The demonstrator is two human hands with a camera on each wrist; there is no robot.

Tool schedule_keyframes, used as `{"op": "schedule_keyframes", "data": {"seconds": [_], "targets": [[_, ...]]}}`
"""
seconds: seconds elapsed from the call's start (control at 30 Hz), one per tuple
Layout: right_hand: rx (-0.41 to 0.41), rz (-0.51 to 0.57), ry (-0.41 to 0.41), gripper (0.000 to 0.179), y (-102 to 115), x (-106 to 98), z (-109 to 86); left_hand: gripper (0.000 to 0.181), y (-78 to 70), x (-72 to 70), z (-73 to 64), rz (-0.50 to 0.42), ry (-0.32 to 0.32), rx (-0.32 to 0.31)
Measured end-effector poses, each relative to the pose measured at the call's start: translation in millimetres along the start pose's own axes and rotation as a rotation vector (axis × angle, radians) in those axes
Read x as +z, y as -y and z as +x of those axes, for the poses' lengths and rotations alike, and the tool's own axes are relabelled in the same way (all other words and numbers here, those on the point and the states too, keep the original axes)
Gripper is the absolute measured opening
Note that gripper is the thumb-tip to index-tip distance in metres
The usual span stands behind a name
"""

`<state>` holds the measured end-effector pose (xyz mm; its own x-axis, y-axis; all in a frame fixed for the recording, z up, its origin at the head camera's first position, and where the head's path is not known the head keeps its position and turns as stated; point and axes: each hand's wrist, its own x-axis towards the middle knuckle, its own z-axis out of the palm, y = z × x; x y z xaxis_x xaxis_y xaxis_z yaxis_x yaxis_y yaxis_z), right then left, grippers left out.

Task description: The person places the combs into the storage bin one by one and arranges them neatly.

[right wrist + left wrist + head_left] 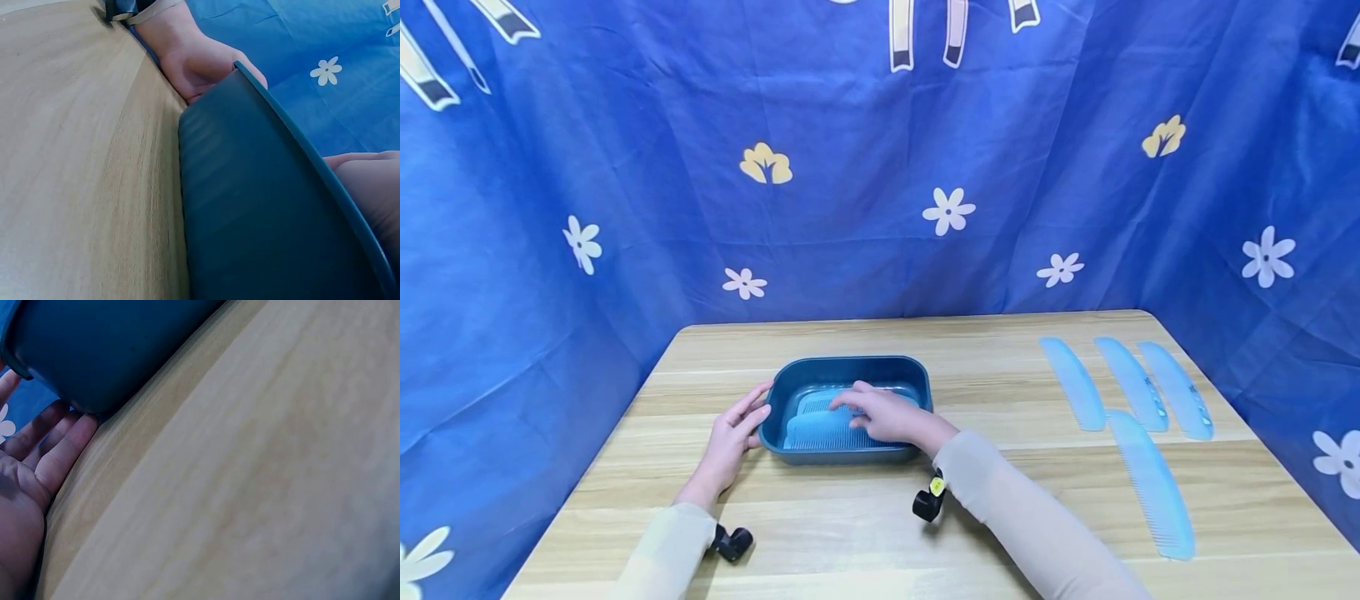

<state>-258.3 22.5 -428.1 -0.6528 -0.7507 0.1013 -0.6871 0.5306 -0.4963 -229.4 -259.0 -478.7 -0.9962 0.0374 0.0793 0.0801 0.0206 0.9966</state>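
Observation:
A dark teal plastic box (844, 457) stands on the table with light blue combs (820, 429) lying inside, partly overlapping. At its left end my left hand (727, 442) holds the box, thumb at the rim and the other fingers against the outer wall. In the left wrist view those fingers (69, 447) touch the wall low down, near the tabletop. My right hand (883, 414) reaches over the right part of the box, above the combs, fingers loosely bent. No comb shows between its fingers. The right wrist view has the box wall (250, 187) hiding its fingertips.
Several more light blue combs lie on the right side of the wooden table (820, 533): three in a row (1072, 383) at the back and one comb (1152, 487) nearer the front. A blue patterned curtain (865, 275) hangs behind and at both sides.

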Motion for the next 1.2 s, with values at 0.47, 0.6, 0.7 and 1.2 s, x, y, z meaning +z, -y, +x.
{"op": "schedule_keyframes", "data": {"seconds": [0.47,0.6,0.7,1.2], "targets": [[0.037,-0.035,0.039,0.03,2,0,-0.9,0.05,-0.4,2.0,1.3,-0.004,-0.006,0.001],[0.091,-0.074,0.038,0.032,3,0,-3.5,0.05,-0.4,2.1,0.4,-0.009,-0.003,0.006],[0.127,-0.116,0.044,0.033,5,0,-5.8,0.05,-0.4,2.5,-0.6,-0.006,0.001,0.012],[0.068,-0.021,-0.051,0.035,4,-4,-15.5,0.05,-1.3,1.1,0.0,0.016,-0.011,-0.007]]}}
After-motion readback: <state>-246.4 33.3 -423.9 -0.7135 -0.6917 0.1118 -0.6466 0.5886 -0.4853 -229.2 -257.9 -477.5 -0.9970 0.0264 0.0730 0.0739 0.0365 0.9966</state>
